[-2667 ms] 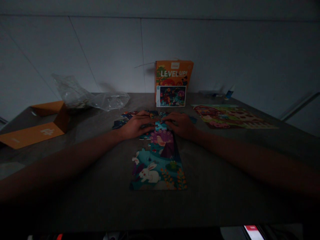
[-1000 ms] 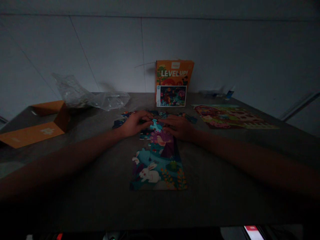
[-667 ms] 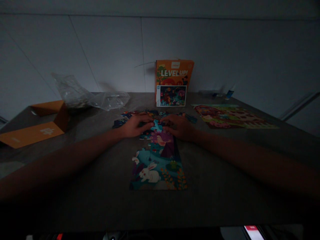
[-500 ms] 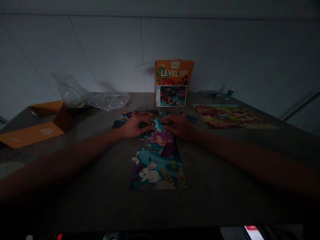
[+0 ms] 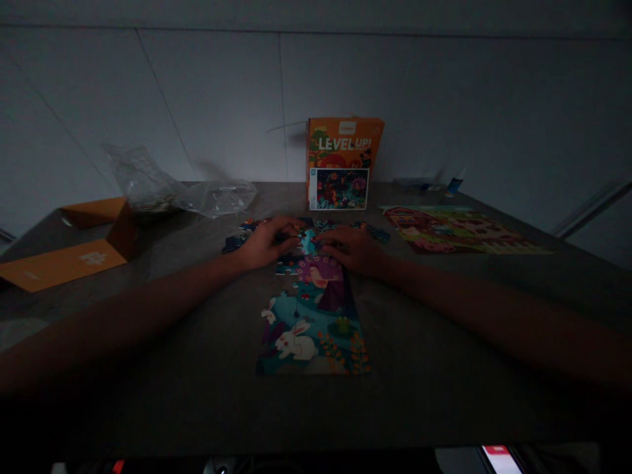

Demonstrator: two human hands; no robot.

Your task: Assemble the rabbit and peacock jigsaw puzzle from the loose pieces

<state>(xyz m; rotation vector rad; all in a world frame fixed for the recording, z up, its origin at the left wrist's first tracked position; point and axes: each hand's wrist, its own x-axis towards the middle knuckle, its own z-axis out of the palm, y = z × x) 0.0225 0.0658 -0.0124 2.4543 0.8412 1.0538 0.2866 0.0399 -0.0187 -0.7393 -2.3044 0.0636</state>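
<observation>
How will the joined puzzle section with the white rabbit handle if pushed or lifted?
The puzzle section lies flat on the table, so it should slide rather than tip. It looks thin, so probably light. Knobbed tabs along its left edge suggest interlocked pieces that may sag apart.

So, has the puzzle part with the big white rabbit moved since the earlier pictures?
No. Judged against the orange box standing behind it, the puzzle part lies in the same spot on the table, with no visible shift either way.
</observation>
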